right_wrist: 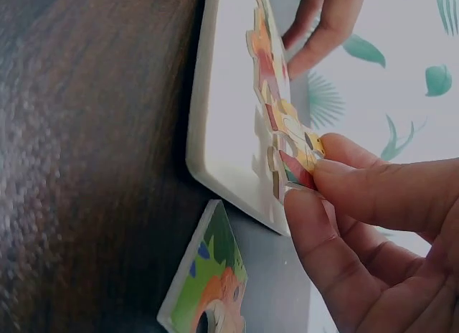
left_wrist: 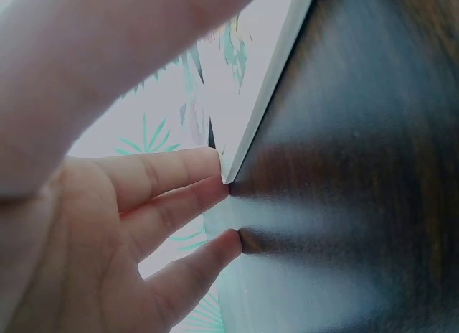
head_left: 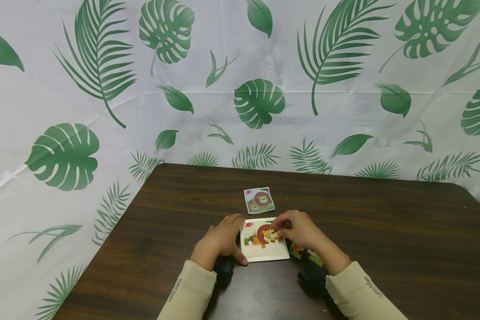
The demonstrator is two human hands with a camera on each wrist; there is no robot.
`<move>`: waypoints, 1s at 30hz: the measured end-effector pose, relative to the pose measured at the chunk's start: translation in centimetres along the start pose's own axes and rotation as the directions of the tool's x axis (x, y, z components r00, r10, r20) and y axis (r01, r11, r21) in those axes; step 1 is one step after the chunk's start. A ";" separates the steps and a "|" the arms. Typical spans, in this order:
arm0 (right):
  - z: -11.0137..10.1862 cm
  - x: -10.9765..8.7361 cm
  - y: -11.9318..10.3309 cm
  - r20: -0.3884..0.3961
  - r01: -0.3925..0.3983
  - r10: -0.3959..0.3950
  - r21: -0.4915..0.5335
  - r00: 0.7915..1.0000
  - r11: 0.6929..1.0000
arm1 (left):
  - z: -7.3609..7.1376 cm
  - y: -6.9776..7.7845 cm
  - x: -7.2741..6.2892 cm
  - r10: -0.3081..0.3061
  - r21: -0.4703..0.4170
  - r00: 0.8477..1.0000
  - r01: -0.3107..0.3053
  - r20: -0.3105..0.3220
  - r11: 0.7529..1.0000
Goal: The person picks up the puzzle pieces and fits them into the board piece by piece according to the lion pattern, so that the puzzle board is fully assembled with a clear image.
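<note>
A white-rimmed jigsaw tray (head_left: pixel 260 254) lies on the table, its upper part filled with pieces showing a lion. My left hand (head_left: pixel 221 240) rests along the tray's left side, thumb near the lower corner and fingers at the upper one. In the left wrist view, straight fingertips (left_wrist: pixel 208 161) meet the tray's corner (left_wrist: pixel 251 114) and the table. Over the tray's right side, my right hand (head_left: pixel 300 227) pinches a yellow and red puzzle piece (right_wrist: pixel 300 148) between thumb and fingers. That piece is tilted, close over the pieces laid there. The tray's lower part shows bare.
Beyond the tray lies a picture card (head_left: pixel 260 200) of lions. Loose puzzle pieces (head_left: pixel 314 258) sit right of the tray, partly under my right forearm; one green and orange piece (right_wrist: pixel 215 275) shows near its corner. A leaf-patterned cloth (head_left: pixel 208 102) hangs behind the dark wooden table (head_left: pixel 384 222).
</note>
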State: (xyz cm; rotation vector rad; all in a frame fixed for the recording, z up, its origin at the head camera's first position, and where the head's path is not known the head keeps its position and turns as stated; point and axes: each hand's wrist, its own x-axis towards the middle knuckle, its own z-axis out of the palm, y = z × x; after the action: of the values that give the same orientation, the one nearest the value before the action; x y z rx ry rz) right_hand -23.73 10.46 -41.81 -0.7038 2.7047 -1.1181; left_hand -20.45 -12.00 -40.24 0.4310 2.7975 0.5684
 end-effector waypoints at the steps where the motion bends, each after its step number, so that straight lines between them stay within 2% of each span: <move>1: 0.0 0.0 -0.1 0.003 0.002 -0.002 -0.008 1.000 1.000 | 0.0 0.0 0.0 0.001 -0.001 1.000 -0.001 -0.001 1.000; 9: 0.4 0.2 -0.4 -0.001 0.036 -0.036 -0.059 0.999 0.998 | 0.1 -0.1 0.1 0.003 -0.004 1.000 -0.003 0.001 1.000; 16: 0.8 0.4 -0.6 -0.010 0.007 -0.008 -0.067 1.000 0.998 | 0.1 -0.1 0.1 0.004 -0.001 1.000 -0.004 0.003 1.000; 24: 1.3 0.3 -0.6 -0.046 0.028 -0.032 -0.077 0.998 0.997 | 0.3 -0.2 0.2 0.021 0.014 1.000 -0.021 -0.005 1.000; 30: 1.5 0.3 -0.6 -0.051 0.005 -0.008 -0.066 0.999 0.998 | 0.4 -0.3 0.2 0.020 0.012 1.000 -0.020 -0.006 1.000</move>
State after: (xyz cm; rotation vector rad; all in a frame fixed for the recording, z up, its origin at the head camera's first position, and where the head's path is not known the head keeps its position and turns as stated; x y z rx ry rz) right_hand -23.32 8.99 -42.48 -0.7031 2.7955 -1.0673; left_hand -20.55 -12.07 -40.71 0.4606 2.8064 0.5589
